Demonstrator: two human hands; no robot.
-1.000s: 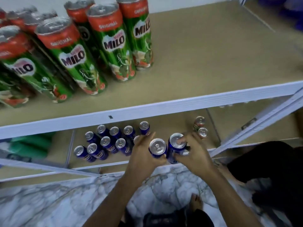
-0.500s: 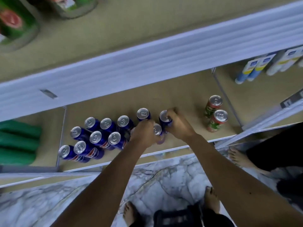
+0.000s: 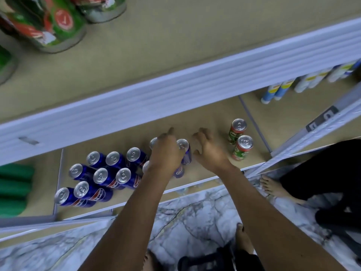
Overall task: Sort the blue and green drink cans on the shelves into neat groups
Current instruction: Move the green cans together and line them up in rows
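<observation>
Several blue drink cans [image 3: 101, 176] stand packed together on the lower shelf [image 3: 211, 118]. My left hand [image 3: 166, 155] lies over the right end of that group, fingers curled around a blue can [image 3: 178, 171] that is mostly hidden under the palm. Another blue can [image 3: 183, 146] stands upright just right of those fingers. My right hand [image 3: 210, 151] hovers beside it, fingers spread and holding nothing. Two green-and-red cans [image 3: 242, 146] stand apart further right. Large green cans [image 3: 56, 26] stand on the upper shelf at top left.
The white front beam of the upper shelf [image 3: 175, 94] hangs over the lower shelf. Green packs [image 3: 13, 188] fill the left bay and white-and-blue bottles [image 3: 277, 90] the right one. Another person's bare foot [image 3: 273, 187] and black clothing are on the marble floor [image 3: 195, 216] at right.
The view has tilted down toward the lower shelf. Both hands carried blue cans from the shelf's front edge in to the group. My right hand has let go of its can and opened.
</observation>
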